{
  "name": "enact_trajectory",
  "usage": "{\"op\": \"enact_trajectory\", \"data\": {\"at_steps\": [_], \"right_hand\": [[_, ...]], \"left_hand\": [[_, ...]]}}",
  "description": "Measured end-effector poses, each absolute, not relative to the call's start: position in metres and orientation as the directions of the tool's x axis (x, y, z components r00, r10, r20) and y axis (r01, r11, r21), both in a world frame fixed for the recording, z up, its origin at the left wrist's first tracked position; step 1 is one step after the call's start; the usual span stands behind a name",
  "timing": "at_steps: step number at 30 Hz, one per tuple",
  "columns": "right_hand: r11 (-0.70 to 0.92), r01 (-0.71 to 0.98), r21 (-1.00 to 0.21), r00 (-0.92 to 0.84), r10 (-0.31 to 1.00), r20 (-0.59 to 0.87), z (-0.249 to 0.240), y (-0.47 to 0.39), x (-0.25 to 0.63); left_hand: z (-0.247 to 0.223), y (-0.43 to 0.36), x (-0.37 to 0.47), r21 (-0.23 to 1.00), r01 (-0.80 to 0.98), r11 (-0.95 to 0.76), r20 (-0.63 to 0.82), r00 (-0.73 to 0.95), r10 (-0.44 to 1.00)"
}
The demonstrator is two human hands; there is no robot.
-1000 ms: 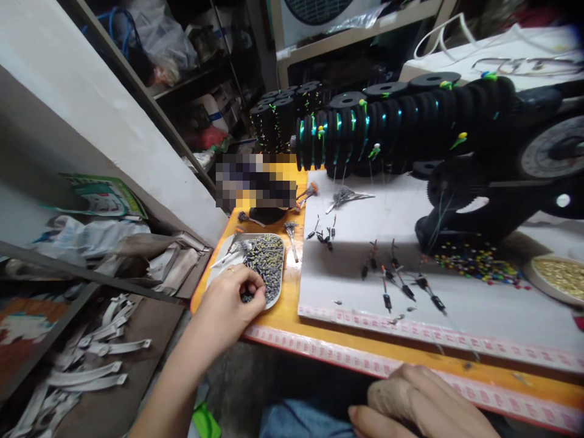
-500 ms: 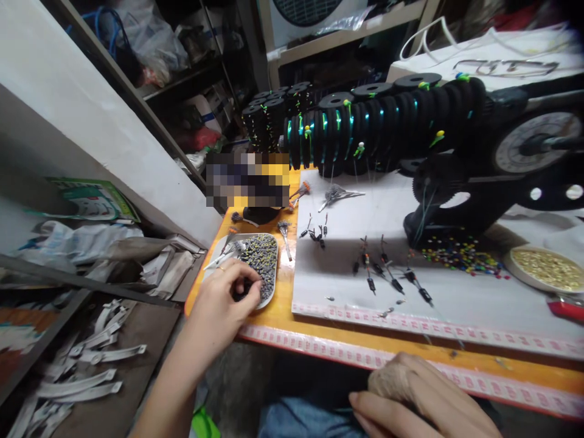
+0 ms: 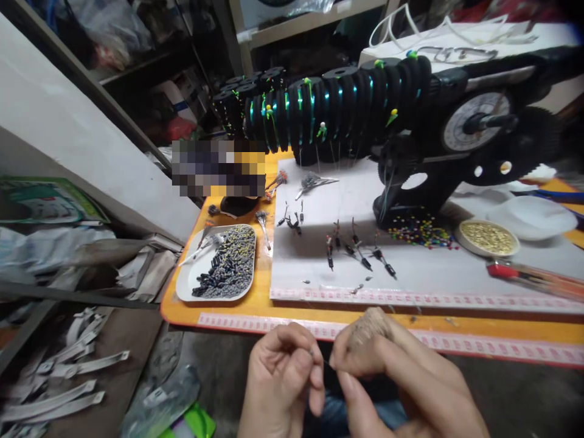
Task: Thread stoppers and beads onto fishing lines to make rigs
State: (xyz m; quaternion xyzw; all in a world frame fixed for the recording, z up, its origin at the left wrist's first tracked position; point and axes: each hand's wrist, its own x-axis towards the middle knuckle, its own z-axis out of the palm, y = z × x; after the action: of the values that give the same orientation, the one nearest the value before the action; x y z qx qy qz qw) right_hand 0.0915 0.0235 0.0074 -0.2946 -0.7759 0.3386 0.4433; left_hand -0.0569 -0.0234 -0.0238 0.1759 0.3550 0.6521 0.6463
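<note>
Nearest, in front of the flat white board (image 3: 314,261), the left hand (image 3: 285,377) has its thumb and finger pinched close on a tiny grey bit (image 3: 311,351), likely because something so small needs fingertips. Beside it, still in front of the board, the right hand (image 3: 401,365) has its fingertips nearly together and seems to hold a thin dark line (image 3: 326,363) that reaches toward that bit; maybe the hands are close so the line stays steady. Left of the board, a white square tray with round corners (image 3: 185,280) holds many little grey, black and yellow pieces, perhaps so they don't roll away. On the board lie small black tube-shaped weights with thin stems (image 3: 360,255), spread out, maybe to keep them from tangling. Over the board's far part is a black winding machine with round foam spools (image 3: 319,109), likely there to be easy to reach.
</note>
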Motion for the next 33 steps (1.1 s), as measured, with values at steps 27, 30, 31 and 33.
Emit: {"op": "enact_trajectory", "data": {"at_steps": [27,30,31,33], "right_hand": [[0.544,0.191,-0.817,-0.472,0.780,0.410,0.008,0.022,0.094],[0.546,0.177,-0.819,-0.483,0.773,0.411,0.011,0.023,0.094],[0.551,0.162,-0.819,-0.487,0.766,0.419,0.012,0.024,0.094],[0.546,0.144,-0.825,-0.504,0.758,0.414,0.014,0.025,0.096]], "left_hand": [[0.001,-0.024,-0.039,0.627,-0.769,0.127,-0.420,-0.196,0.886],[-0.007,-0.025,-0.038,0.696,-0.713,0.086,-0.367,-0.251,0.896],[-0.011,-0.026,-0.040,0.738,-0.672,0.055,-0.309,-0.266,0.913],[-0.019,-0.027,-0.048,0.833,-0.552,-0.031,-0.134,-0.256,0.957]]}}
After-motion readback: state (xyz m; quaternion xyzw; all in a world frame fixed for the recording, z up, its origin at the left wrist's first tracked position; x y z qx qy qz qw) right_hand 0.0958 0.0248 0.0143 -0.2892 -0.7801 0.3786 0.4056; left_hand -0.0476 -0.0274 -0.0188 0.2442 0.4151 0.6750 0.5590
